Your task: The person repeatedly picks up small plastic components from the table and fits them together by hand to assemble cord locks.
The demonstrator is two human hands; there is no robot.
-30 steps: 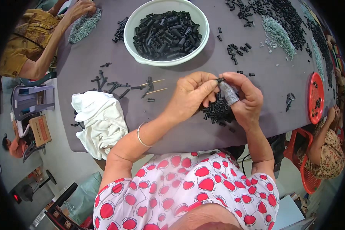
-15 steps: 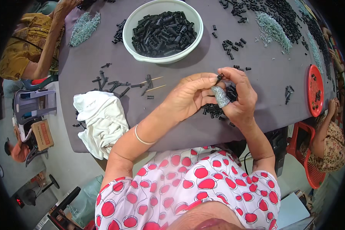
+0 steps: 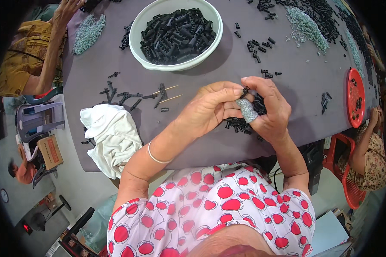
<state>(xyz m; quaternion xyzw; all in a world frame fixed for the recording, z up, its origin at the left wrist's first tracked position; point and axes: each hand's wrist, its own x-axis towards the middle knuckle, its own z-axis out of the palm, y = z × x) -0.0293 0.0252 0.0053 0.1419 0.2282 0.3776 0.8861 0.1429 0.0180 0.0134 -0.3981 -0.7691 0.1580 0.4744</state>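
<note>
Over the near part of the table, my left hand (image 3: 206, 107) and my right hand (image 3: 272, 107) meet fingertip to fingertip. Between them they pinch a small black plastic piece (image 3: 245, 91), partly covered by the fingers. A grey speckled wrap (image 3: 247, 110) covers my right thumb, which presses up from below. Directly beneath the hands lies a heap of short black tubular pieces (image 3: 237, 124), partly hidden. To the left of my left hand are loose, longer black pieces (image 3: 124, 96) and two thin wooden sticks (image 3: 171, 98).
A pale bowl (image 3: 134, 47) full of black pieces stands beyond my hands. A crumpled white cloth (image 3: 111, 137) lies at the left front edge. Grey-green heaps of small bits (image 3: 306, 28) and a red tray (image 3: 356, 115) are to the right. Other people sit at both sides.
My hands keep nearly the same pinch, with the right fingers shifting slightly around the black piece. The table and bowl appear slightly further left as the view shifts.
</note>
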